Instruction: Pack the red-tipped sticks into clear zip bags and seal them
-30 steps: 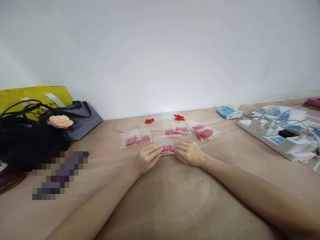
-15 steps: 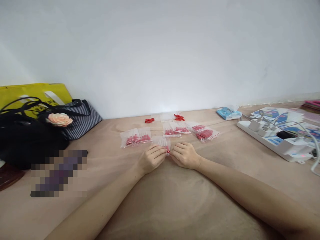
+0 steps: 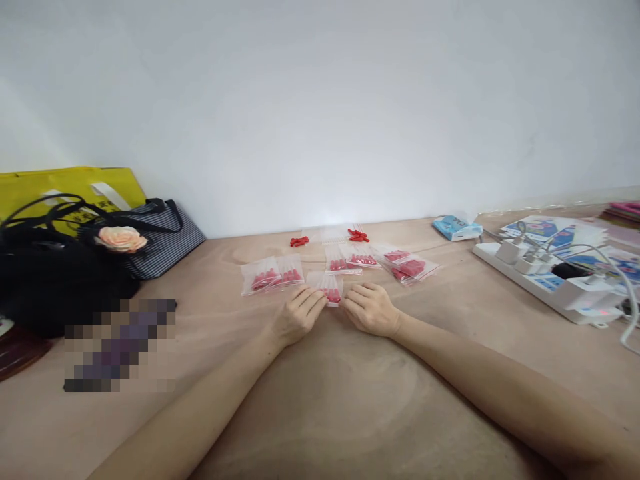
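Head view: one small clear plastic zip bag of red rod-like pieces [image 3: 332, 292] flat at frame centre, between both hands. Six more filled bags visible: two left of centre [image 3: 273, 275], two above centre [image 3: 353, 259], two overlapping right of centre [image 3: 409, 267]; contents too small to count. Two loose red piles farther back, left [image 3: 299, 241] and right [image 3: 359, 235]. Left hand [image 3: 299, 315]: palm down, forearm from lower left, fingers pressed together, tips on bag's left side. Right hand [image 3: 371, 311]: palm down, forearm from lower right, fingers together and curled at bag's right edge. Thumbs hidden; can't tell if either pinches.
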`<state>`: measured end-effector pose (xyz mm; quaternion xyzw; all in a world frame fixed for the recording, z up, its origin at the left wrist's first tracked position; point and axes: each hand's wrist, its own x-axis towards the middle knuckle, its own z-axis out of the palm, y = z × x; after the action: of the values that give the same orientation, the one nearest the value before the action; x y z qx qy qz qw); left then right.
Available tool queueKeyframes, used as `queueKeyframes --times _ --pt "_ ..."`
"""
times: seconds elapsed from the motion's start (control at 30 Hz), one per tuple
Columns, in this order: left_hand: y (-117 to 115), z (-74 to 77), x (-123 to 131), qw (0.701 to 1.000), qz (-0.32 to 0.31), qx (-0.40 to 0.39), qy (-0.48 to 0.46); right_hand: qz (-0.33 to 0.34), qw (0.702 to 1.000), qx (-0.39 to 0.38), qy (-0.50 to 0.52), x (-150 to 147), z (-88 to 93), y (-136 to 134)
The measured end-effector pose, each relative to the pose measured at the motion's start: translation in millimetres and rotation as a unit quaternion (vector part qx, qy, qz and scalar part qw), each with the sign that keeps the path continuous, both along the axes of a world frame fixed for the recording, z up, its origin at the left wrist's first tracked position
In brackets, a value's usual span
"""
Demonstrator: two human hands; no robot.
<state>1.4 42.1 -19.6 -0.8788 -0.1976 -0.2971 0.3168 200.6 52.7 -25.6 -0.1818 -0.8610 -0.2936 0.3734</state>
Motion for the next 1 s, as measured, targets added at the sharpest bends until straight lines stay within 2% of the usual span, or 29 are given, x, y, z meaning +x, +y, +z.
queueKeyframes --times 0.2,0.33,0.47,0.6,0.67,0.7,0.87,1.0 --pt "8.7 -3.6 -15.4 1.0 0.017 -0.017 -0.017 -0.013 1.0 -0.011 0.009 6.6 -1.1 1.3" --pt "9.2 -1.6 -28.5 0.997 0.017 -0.06 -0.043 -0.013 1.0 -0.02 0.011 13.0 -3.5 2.4" --pt "4.7 1.2 -33.0 0.986 0.016 -0.146 -0.082 -0.008 0.998 -0.054 0.02 15.0 -4.1 0.5" --pt "-3.7 4.9 -33.2 0.953 0.023 -0.269 -0.14 -0.001 0.995 -0.094 0.03 15.6 -3.2 -1.0" --pt "-7.9 7.0 -32.8 0.923 0.036 -0.339 -0.179 0.013 0.993 -0.111 0.027 16.1 -3.9 0.0" --pt "-9.4 8.0 -32.1 0.899 0.047 -0.382 -0.21 0.021 0.992 -0.12 0.027 16.0 -4.6 0.7" --pt "-9.0 9.7 -23.5 0.714 0.098 -0.588 -0.368 0.063 0.986 -0.152 0.033 10.5 -9.0 1.8" --pt "-10.7 7.8 -15.1 0.627 0.088 -0.659 -0.407 0.096 0.978 -0.185 -0.001 6.0 -7.8 -1.0"
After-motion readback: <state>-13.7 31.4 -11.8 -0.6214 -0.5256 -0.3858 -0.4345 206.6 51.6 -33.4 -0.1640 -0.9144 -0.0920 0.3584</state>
